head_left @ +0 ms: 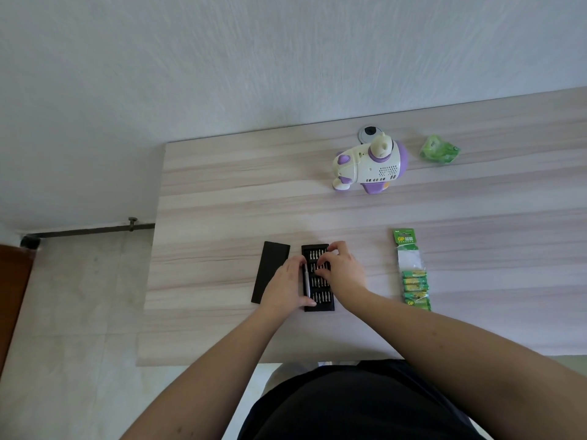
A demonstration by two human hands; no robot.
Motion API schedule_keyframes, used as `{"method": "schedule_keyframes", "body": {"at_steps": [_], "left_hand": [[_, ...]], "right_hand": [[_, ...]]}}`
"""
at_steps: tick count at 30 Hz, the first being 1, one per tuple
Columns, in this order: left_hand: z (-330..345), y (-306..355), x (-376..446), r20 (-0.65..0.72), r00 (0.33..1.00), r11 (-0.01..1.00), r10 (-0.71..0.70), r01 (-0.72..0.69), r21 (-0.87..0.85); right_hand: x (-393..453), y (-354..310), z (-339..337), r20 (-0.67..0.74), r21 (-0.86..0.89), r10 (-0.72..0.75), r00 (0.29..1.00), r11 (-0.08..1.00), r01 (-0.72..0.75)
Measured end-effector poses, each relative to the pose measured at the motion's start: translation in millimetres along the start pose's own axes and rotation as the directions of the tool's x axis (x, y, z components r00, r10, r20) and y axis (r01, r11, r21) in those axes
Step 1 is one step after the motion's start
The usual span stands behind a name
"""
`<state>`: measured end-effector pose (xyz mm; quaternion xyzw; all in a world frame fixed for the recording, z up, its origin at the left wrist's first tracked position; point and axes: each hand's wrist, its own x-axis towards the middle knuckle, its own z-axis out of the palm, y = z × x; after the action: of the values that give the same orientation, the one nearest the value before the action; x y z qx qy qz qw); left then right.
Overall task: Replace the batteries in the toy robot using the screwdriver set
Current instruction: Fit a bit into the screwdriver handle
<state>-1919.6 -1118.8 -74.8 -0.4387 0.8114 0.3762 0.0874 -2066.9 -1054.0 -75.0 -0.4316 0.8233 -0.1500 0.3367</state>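
Note:
A black screwdriver set tray (pixel 321 304) with rows of small bits lies open near the table's front edge. My left hand (pixel 283 285) grips the tray's left side, thumb by the silver screwdriver handle (pixel 306 281). Over the bits hovers my right hand (pixel 341 268), its fingertips curled down and pinching at a bit in the middle rows. The tray's black cover (pixel 270 268) lies just left of it. The white and purple toy robot (pixel 370 165) lies on its side farther back. A green pack of batteries (pixel 413 274) lies to the right of the tray.
A crumpled green wrapper (pixel 440 150) sits right of the toy. A round grey cable grommet (pixel 368 133) is behind the toy near the table's back edge. The wooden table (pixel 222 201) ends at the left, with tiled floor beyond.

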Motion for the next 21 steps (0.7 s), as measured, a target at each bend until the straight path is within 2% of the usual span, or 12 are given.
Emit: {"method": "schedule_keyframes", "body": {"at_steps": [21], "left_hand": [[0.8,0.6,-1.4,-0.008,1.0,0.999,0.006,-0.006,-0.033]], "right_hand": [[3.5,3.1,2.5,0.017,0.113,0.03,0.999,0.993,-0.032]]}}
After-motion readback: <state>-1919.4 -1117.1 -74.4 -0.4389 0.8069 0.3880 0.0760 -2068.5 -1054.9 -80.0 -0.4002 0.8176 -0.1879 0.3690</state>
